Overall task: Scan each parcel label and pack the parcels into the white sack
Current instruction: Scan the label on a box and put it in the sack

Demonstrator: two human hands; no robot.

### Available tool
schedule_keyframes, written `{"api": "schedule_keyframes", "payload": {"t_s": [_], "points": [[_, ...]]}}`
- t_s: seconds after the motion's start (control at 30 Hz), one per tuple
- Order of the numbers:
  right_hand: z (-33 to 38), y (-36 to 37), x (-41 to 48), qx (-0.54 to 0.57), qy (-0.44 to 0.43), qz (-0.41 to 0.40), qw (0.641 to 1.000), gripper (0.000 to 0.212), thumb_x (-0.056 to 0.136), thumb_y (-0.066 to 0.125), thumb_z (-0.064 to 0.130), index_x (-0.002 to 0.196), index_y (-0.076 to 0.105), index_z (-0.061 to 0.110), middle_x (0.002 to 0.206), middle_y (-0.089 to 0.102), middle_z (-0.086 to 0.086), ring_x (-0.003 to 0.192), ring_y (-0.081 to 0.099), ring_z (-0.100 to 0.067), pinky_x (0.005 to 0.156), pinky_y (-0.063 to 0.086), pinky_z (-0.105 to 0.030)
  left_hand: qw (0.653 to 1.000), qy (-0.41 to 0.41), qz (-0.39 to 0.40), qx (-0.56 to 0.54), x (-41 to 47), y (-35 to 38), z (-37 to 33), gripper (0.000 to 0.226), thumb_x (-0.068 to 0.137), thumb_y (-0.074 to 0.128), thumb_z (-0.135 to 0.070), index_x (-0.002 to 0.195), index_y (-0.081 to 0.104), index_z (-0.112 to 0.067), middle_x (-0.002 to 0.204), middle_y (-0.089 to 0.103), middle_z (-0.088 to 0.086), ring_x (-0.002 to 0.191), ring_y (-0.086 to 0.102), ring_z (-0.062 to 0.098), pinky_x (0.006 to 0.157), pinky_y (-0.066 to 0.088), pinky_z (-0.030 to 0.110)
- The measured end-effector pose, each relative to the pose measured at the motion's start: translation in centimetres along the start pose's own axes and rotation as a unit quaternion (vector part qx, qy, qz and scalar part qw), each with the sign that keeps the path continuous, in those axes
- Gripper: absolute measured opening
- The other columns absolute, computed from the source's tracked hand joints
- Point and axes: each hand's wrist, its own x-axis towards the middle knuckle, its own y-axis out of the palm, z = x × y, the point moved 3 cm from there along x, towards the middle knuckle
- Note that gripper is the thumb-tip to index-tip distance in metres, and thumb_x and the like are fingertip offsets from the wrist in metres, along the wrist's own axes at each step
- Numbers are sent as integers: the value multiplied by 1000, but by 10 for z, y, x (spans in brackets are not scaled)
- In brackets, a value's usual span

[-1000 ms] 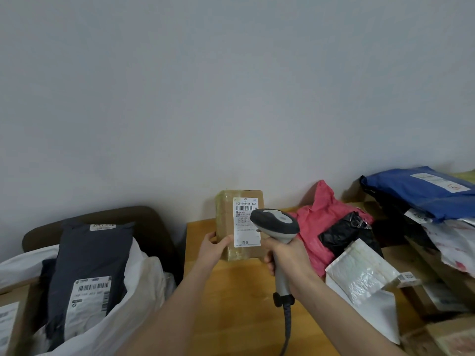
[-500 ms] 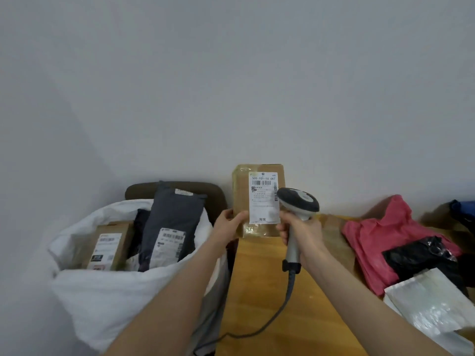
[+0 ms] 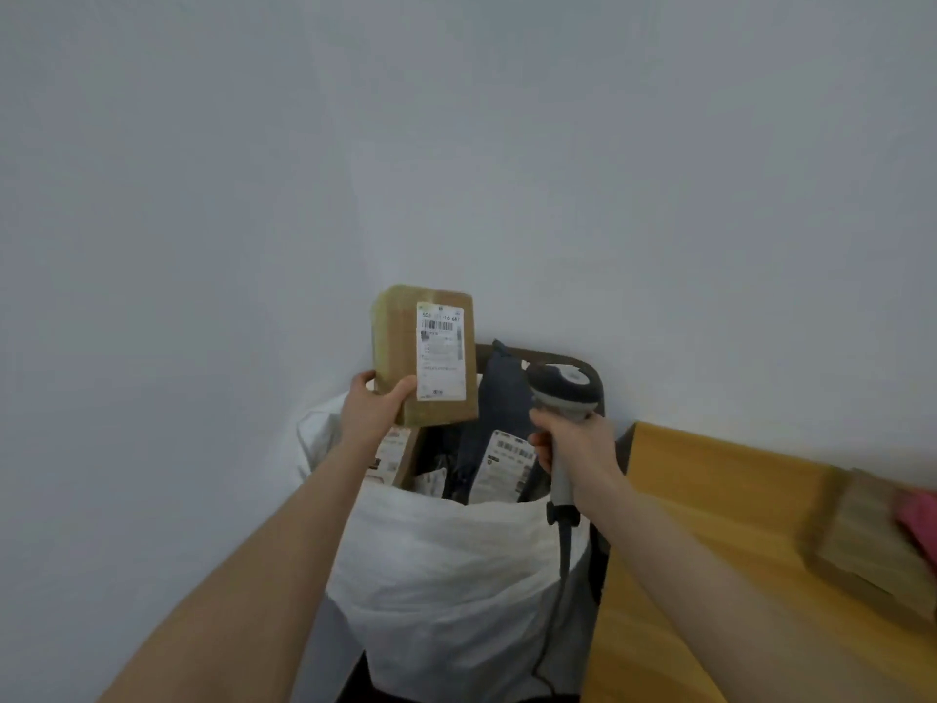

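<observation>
Above sack (image 3: 446, 575), left hand (image 3: 371, 412) grips parcel (image 3: 396, 347).

You have a narrow dark gap into the open white woven sack (image 3: 446, 560), between a labelled brown cardboard carton (image 3: 400, 456) on its left and a tall dark grey plastic mailer (image 3: 502, 393) on its right. The light wooden tabletop (image 3: 710, 499) flanks the sack's right side.
</observation>
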Motion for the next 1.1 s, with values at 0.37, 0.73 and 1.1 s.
{"api": "schedule_keyframes", "payload": {"t_s": [0.37, 0.73, 1.1], "points": [[-67, 69, 40, -11, 67, -121, 990, 13, 86, 70, 15, 81, 66, 4, 62, 66, -7, 51, 57, -15, 53, 49, -26, 945, -88, 260, 178, 66, 26, 98, 52, 87, 66, -34, 130, 52, -7, 123, 63, 11, 109, 61, 28, 96, 50, 44], [-63, 38, 36, 60, 82, -180, 978, 17, 85, 72, 17, 90, 63, 3, 66, 67, -11, 54, 63, -21, 55, 55, -30, 908, 90, 172, 371, 64, 76, 48, 71, 87, 68, -28, 144, 27, -16, 144, 37, 13, 131, 38, 31, 103, 39, 41], [-51, -93, -18, 164, 124, -266, 942, 28, 91, 68, 27, 101, 55, 5, 58, 56, -10, 43, 50, -19, 47, 43, -30, 842, 322, 312, 301, -54, 224, -58, 57, 90, 55, -14, 143, 35, -14, 144, 35, 10, 132, 33, 28, 101, 41, 40]]}}
